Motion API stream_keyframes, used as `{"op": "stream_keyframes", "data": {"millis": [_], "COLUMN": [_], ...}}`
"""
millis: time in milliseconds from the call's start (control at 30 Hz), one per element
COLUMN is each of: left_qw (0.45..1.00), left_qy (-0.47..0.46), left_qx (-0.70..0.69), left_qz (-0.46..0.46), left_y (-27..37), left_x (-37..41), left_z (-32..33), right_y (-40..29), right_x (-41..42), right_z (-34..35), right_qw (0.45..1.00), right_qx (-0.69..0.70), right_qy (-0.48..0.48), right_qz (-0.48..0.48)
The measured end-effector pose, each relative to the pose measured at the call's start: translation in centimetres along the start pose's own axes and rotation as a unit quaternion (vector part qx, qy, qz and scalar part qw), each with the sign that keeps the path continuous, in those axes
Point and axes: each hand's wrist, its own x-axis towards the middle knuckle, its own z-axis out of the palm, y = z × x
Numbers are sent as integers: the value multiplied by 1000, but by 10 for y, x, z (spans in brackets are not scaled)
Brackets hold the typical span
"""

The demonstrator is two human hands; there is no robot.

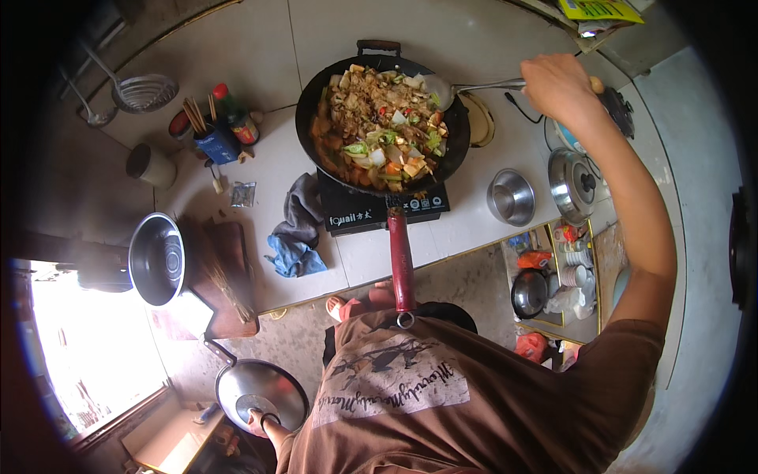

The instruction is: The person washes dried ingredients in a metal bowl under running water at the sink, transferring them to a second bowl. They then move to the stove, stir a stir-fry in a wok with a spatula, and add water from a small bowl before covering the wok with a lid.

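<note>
A black wok (457, 148) full of chopped vegetables and other food (385, 112) sits on an induction cooker (385, 210), its red handle (401, 260) pointing towards me. With my right hand (559, 86) I grip the handle of a metal ladle (441, 90), whose bowl rests at the right edge of the food. At the lower left, my left hand (257, 422) is at a round metal lid (266, 379); its fingers are around the middle of the lid, where the knob is hidden.
Left on the counter are a cleaver (186, 311), a wooden board (237, 255), a steel basin (159, 259), cloths (296, 255), a sauce bottle (240, 121) and a chopstick holder (218, 145). A metal bowl (511, 197) and a lidded pot (571, 186) stand right. Shelves with dishes (574, 275) are below.
</note>
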Motion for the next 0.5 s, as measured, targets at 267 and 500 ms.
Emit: {"op": "stream_keyframes", "data": {"millis": [267,500], "left_qw": [999,993], "left_qy": [29,97], "left_qx": [-9,-58], "left_qz": [-25,-23], "left_y": [-7,-20], "left_x": [5,23], "left_z": [-4,-28], "right_y": [-21,-11], "right_x": [-32,-3], "right_z": [-31,-14], "right_qw": [993,984], "right_qx": [-18,-86], "right_qy": [92,152], "right_qz": [-78,-26]}}
